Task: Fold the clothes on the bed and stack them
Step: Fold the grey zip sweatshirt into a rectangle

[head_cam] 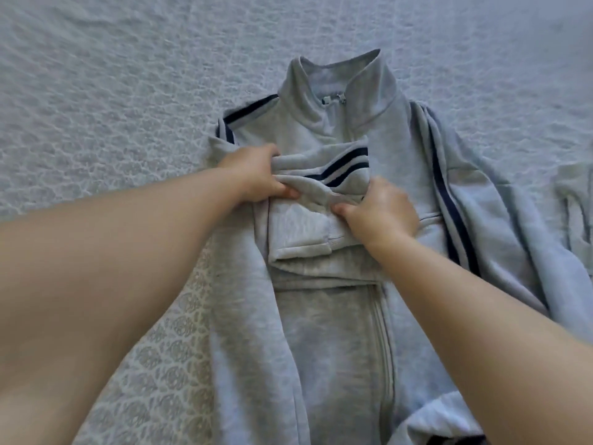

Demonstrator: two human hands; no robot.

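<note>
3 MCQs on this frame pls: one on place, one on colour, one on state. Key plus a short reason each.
1. Where does the folded sleeve lie?
A. across the chest of the jacket
B. hanging off the bed
C. tucked inside the collar

2. What colour are the sleeve stripes?
A. red
B. dark navy
C. yellow

3. What are the hands doing?
A. both resting flat on the bedspread
B. only one touches cloth
C. both pinch the sleeve

Key: 1 A, the sleeve lies folded over the front, below the collar. 2 B, dark bands run along the grey fabric. 3 C, the left hand and right hand each have a grip on a fold of the sleeve.
</note>
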